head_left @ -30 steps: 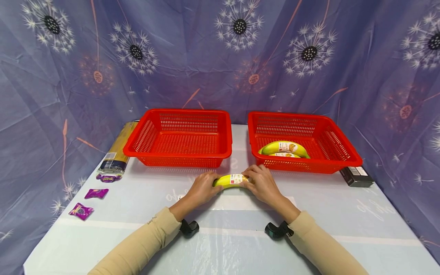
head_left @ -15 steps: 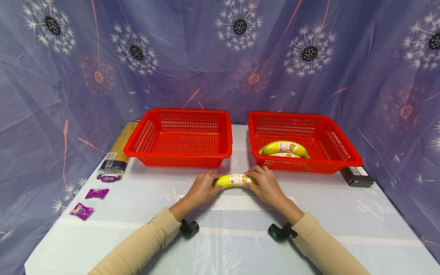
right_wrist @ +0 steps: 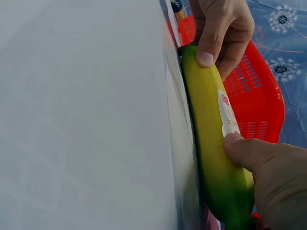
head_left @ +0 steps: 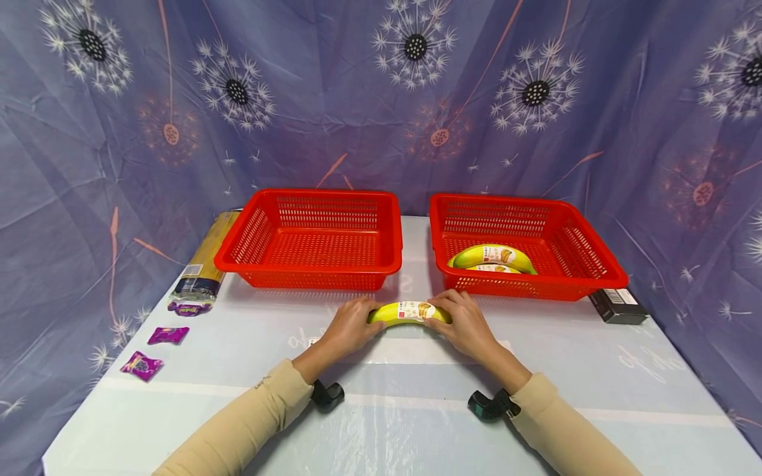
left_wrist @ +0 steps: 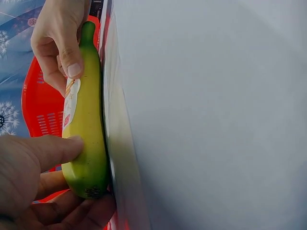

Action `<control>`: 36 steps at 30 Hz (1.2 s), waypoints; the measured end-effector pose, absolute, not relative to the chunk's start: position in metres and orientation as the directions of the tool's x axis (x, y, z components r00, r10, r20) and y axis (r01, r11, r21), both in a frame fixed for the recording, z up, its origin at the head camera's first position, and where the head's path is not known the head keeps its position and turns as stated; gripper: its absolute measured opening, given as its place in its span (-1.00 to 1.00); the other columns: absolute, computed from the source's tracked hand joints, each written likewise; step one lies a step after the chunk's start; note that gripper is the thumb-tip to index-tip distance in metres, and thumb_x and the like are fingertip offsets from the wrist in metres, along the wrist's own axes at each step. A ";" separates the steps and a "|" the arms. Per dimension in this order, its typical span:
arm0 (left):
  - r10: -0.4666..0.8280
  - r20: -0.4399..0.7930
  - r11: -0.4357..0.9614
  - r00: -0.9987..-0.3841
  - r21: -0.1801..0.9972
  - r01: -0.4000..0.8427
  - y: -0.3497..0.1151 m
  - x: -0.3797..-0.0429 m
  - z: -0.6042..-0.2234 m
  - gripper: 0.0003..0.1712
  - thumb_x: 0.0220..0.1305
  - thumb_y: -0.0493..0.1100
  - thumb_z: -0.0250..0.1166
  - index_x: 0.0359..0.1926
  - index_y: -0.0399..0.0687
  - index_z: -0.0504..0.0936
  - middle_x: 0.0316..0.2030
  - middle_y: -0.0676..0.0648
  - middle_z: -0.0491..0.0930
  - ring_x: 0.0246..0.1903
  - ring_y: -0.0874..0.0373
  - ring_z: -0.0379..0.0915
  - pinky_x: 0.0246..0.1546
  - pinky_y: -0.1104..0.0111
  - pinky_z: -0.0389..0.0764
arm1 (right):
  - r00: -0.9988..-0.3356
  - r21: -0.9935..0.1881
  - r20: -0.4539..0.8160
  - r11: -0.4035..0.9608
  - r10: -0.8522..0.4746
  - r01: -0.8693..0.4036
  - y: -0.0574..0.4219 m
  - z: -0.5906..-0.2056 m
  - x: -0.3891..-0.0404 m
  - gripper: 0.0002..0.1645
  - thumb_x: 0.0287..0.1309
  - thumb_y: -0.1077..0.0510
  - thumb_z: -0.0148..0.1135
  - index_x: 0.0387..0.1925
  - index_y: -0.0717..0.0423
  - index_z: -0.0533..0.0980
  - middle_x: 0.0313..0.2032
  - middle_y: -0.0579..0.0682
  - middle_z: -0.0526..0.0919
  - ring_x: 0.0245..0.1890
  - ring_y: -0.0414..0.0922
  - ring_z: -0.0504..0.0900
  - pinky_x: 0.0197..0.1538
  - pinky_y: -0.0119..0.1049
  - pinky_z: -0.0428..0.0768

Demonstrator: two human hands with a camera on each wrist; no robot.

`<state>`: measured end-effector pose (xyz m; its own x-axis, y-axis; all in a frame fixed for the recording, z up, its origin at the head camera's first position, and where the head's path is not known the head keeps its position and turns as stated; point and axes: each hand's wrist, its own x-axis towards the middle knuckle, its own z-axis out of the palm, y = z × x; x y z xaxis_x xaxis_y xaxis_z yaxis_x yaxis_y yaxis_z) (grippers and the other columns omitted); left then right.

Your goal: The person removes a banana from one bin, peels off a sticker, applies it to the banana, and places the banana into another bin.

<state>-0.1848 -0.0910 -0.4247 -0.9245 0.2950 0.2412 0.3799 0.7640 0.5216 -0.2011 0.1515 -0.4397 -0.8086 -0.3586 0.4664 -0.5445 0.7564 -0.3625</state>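
A yellow banana (head_left: 393, 313) with green ends lies crosswise between both hands, low over the middle of the table. A white printed sticker (head_left: 417, 310) sits on its upper side. My left hand (head_left: 352, 325) grips the left end, thumb on the near side and fingers round the far side. Toward the other end, my right hand (head_left: 463, 320) holds it, its thumb (right_wrist: 244, 151) beside the sticker's edge. The green stem (left_wrist: 88, 34) sticks out past the right hand in the left wrist view.
Two red baskets stand behind: a left basket (head_left: 324, 270) with nothing in it, and a right basket (head_left: 565, 288) holding bananas (head_left: 491, 254). Purple wrapped candies (head_left: 141, 365) and a long yellow packet (head_left: 205, 258) lie left. A black box (head_left: 618, 307) lies right.
My right hand has slid a little to the right along the banana, uncovering more of the sticker. The left hand and the baskets stay where they were.
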 end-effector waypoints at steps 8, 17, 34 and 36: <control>0.303 0.241 0.760 -0.922 0.522 0.387 -0.090 -0.185 -0.425 -0.60 0.06 -0.16 0.37 -0.04 -0.21 0.64 -0.13 -0.16 0.65 -0.09 -0.04 0.55 -0.02 0.13 0.49 | -0.918 -0.641 0.323 0.661 -0.231 -0.391 0.167 -0.441 -0.194 -0.40 -0.01 -0.03 0.39 0.07 0.12 0.52 -0.09 0.06 0.56 -0.07 -0.04 0.45 -0.04 -0.19 0.44; 0.289 0.256 0.771 -0.923 0.509 0.383 -0.092 -0.185 -0.425 -0.61 0.05 -0.17 0.38 -0.06 -0.21 0.65 -0.15 -0.15 0.66 -0.10 -0.03 0.56 -0.03 0.13 0.50 | -0.999 -0.973 -0.009 0.233 -0.033 0.001 0.223 -0.427 -0.192 -0.38 0.23 -0.10 0.14 0.10 0.31 0.37 -0.16 0.06 0.66 -0.27 -0.20 0.66 -0.17 -0.37 0.64; 0.297 0.243 0.761 -0.923 0.524 0.383 -0.092 -0.185 -0.425 -0.60 0.07 -0.17 0.36 -0.04 -0.23 0.64 -0.08 -0.19 0.65 -0.02 -0.08 0.54 0.05 0.10 0.48 | -0.980 -0.908 -0.054 -0.419 0.192 -0.032 0.266 -0.401 -0.206 -0.70 0.18 0.03 0.22 -0.49 0.18 0.64 -0.58 -0.05 0.71 -0.56 -0.19 0.66 -0.36 -0.37 0.65; 0.299 0.246 0.760 -0.922 0.524 0.386 -0.092 -0.185 -0.426 -0.60 0.07 -0.17 0.36 -0.04 -0.23 0.64 -0.09 -0.18 0.65 -0.03 -0.07 0.54 0.03 0.11 0.48 | -0.979 -0.908 -0.042 -0.417 0.200 -0.047 0.266 -0.401 -0.207 -0.70 0.19 0.06 0.21 -0.51 0.18 0.65 -0.59 -0.06 0.71 -0.57 -0.20 0.66 -0.37 -0.37 0.65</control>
